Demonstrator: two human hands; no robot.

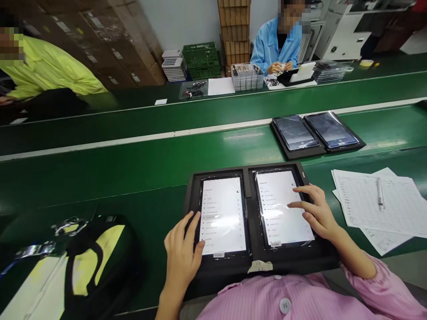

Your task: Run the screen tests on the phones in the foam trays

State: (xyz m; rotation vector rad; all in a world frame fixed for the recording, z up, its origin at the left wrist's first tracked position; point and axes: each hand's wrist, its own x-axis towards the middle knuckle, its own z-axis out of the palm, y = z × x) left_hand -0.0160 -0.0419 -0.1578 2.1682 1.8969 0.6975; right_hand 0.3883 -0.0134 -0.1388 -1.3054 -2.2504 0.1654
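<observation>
Toward the tray's side edges, the left hand and right hand were spread at tablets, likely slick, best lifted by rims.

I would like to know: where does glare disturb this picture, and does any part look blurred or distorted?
Head view, glare: white patches on the left lit tablet and right lit tablet, pale streaks on the green belt; head view, blur: the black-and-yellow item looks soft; head view, distortion: that item seems stretched toward the corner, perhaps by the lens.
</observation>
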